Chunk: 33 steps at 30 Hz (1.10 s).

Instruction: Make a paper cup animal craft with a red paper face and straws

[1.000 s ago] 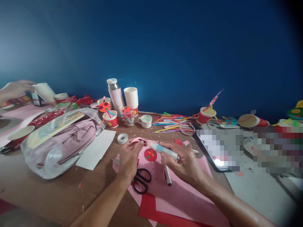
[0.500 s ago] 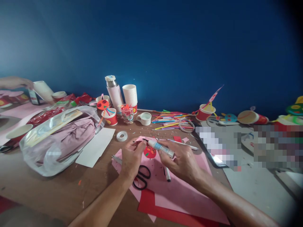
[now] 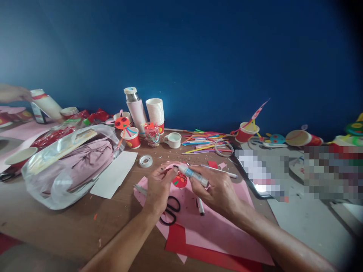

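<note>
- Our right hand (image 3: 222, 190) has its fingers wrapped around a white tube (image 3: 195, 176), probably glue, with its tip angled toward the left hand (image 3: 158, 188).
- Left thumb and fingers are pinched on a small dark bit (image 3: 176, 166), right by the tube's tip. We can't tell if they're touching.
- Honestly, for a piece that tiny, we'd pinch just the edge, brace both wrists, and dab lightly so nothing smears on our fingers.
- Just below the tube there's the red disc (image 3: 179, 183) with a drawn-on face, lying on the pink paper (image 3: 218, 223). We'd watch for drips there.
- Scissors (image 3: 171, 210) sit beside our left wrist and a pen (image 3: 201, 206) lies under the right hand, so mind the elbows, folks.
- Farther out: tape roll (image 3: 145, 161), then a pile of coloured sticks (image 3: 202, 142).
</note>
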### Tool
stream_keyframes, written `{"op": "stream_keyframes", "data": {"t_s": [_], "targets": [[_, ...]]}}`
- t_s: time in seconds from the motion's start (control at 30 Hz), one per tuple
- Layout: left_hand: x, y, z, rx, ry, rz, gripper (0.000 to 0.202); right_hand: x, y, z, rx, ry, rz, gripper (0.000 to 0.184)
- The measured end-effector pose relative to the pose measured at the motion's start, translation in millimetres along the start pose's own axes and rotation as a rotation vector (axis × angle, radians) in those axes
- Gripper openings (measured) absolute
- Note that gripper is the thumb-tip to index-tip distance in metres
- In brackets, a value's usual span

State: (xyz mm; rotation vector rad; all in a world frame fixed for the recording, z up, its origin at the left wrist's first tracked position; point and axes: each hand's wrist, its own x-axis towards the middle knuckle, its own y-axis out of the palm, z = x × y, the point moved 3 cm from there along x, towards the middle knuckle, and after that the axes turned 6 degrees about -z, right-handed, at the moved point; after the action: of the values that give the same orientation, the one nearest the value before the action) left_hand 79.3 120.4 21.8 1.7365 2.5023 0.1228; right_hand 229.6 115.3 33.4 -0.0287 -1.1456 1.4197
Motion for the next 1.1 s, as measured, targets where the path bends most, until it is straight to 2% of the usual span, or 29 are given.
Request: {"op": "stream_keyframes", "data": {"t_s": [0.23, 0.43, 0.63, 0.77, 0.83, 1.0, 1.1], "targets": [[1, -0.4, 2, -0.036, 0.062, 0.011, 0.005, 0, -2, 1, -0.073, -0.042, 0.003, 0.032], [1, -0.6, 3, 0.009, 0.103, 0.036, 0.006, 0, -3, 3, -0.117, -0.065, -0.03, 0.027], [0, -1.3, 5, 0.048, 0.151, 0.033, 0.008, -2, -1, -2, -0.147, -0.033, -0.009, 0.029], [0, -1.2, 4, 0.078, 0.161, 0.03, 0.01, -2, 0, -3, -0.15, -0.055, -0.055, 0.029], [1, -1.1, 6, 0.045, 0.099, 0.026, 0.011, -1, 0, -3, -0.158, -0.058, -0.068, 0.03], [10, -2.3, 17, -0.174, -0.195, -0.018, 0.007, 2, -4, -4, -0.166, -0.008, -0.047, 0.031], [14, -2.2, 24, -0.313, -0.257, -0.015, 0.009, 4, -8, -4, -0.138, 0.049, -0.046, 0.031]]}}
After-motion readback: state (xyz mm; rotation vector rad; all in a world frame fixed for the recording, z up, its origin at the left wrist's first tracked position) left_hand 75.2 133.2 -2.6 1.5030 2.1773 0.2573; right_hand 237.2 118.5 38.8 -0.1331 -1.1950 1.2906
